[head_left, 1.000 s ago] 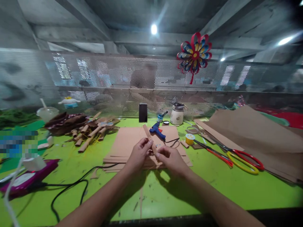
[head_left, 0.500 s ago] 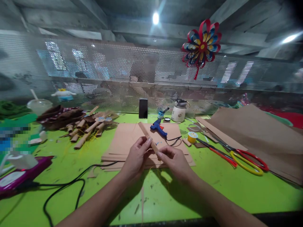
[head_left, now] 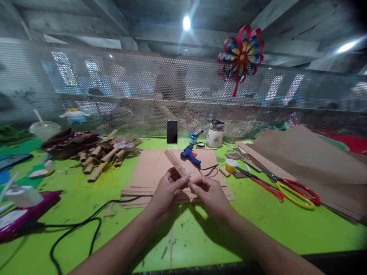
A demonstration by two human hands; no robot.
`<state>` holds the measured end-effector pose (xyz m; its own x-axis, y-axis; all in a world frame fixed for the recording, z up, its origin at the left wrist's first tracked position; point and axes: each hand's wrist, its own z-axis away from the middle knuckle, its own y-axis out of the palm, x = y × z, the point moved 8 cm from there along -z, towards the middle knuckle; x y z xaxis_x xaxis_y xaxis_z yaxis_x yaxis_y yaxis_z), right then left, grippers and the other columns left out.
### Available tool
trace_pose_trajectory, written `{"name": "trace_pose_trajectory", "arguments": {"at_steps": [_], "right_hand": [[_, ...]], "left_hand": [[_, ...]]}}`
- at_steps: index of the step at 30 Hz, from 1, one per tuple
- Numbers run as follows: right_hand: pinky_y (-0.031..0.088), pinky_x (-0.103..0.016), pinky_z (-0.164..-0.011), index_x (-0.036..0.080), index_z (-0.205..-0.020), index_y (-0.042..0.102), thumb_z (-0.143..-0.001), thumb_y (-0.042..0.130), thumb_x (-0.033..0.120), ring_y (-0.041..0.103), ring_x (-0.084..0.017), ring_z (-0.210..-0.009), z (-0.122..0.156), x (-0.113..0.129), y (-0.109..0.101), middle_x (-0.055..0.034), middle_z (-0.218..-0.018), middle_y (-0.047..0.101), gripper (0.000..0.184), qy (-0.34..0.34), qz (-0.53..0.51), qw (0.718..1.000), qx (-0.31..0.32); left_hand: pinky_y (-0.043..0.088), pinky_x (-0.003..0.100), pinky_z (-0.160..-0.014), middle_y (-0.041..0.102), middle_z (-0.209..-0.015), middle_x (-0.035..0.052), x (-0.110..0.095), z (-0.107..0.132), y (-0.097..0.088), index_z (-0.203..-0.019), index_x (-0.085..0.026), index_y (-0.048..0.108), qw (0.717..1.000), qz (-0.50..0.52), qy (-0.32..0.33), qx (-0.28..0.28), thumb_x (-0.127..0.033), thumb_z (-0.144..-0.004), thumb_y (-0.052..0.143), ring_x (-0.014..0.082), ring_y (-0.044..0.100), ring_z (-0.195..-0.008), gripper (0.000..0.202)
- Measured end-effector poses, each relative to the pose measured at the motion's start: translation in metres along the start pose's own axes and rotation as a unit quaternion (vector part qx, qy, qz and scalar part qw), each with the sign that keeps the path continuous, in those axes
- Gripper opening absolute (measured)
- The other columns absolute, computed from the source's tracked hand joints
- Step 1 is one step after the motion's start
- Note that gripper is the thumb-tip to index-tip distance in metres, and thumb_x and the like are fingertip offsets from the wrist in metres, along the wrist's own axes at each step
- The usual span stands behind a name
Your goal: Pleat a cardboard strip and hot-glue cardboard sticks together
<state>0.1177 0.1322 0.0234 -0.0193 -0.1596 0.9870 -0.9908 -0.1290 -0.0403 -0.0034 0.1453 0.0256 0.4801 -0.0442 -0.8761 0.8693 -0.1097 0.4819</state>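
Note:
A narrow strip of brown kraft paper slants up and to the left between my hands. My left hand pinches it near its lower end, thumb on top. Close beside it, my right hand grips the bottom tip between thumb and fingers. Thin yellow strands hang faintly below the fingertips. Under and behind the hands lies a stack of brown paper sheets, with a blue hot glue gun resting on it.
On the left are rolled paper tubes, a purple power strip and black cable. To the right lie scissors, a yellow tape roll and large brown paper. Behind stand a phone and a jar.
My left hand has slid down the paper strip toward my right hand, so more of the strip shows above it. The whole view has shifted slightly.

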Motion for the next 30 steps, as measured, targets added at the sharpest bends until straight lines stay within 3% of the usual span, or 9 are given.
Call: {"name": "trace_pose_trajectory", "arguments": {"at_steps": [9,19,30], "right_hand": [[0.041,-0.027,-0.058,0.018,-0.075,0.064,-0.075,0.064,0.045,0.050,-0.014,-0.061,-0.002,-0.001,0.001,-0.0014,-0.066,0.059,0.027,-0.021,0.032,0.999,-0.006],[0.041,-0.027,-0.056,0.016,-0.070,0.062,-0.074,0.065,0.044,0.049,-0.014,-0.059,-0.004,-0.005,-0.001,-0.0016,-0.064,0.057,0.029,-0.012,0.035,0.999,-0.028],[0.044,-0.027,-0.060,0.016,-0.076,0.064,-0.074,0.066,0.044,0.052,-0.014,-0.064,-0.004,-0.013,0.004,-0.0021,-0.070,0.059,0.029,-0.014,0.027,1.000,0.000]], "left_hand": [[0.048,0.023,-0.072,0.066,-0.083,0.0013,0.002,-0.001,-0.004,-0.091,-0.017,0.059,0.999,-0.019,-0.006,-0.026,-0.022,-0.056,0.083,0.0140,0.061,-0.079,0.043],[0.049,0.025,-0.074,0.064,-0.086,0.0016,0.007,-0.002,-0.004,-0.095,-0.017,0.058,1.000,-0.011,-0.010,-0.026,-0.020,-0.061,0.079,0.0134,0.061,-0.080,0.041],[0.048,0.024,-0.068,0.059,-0.074,-0.0016,0.012,-0.009,-0.018,-0.082,-0.016,0.058,0.999,-0.012,-0.011,-0.051,-0.026,-0.063,0.078,0.0112,0.057,-0.070,0.030]]}}
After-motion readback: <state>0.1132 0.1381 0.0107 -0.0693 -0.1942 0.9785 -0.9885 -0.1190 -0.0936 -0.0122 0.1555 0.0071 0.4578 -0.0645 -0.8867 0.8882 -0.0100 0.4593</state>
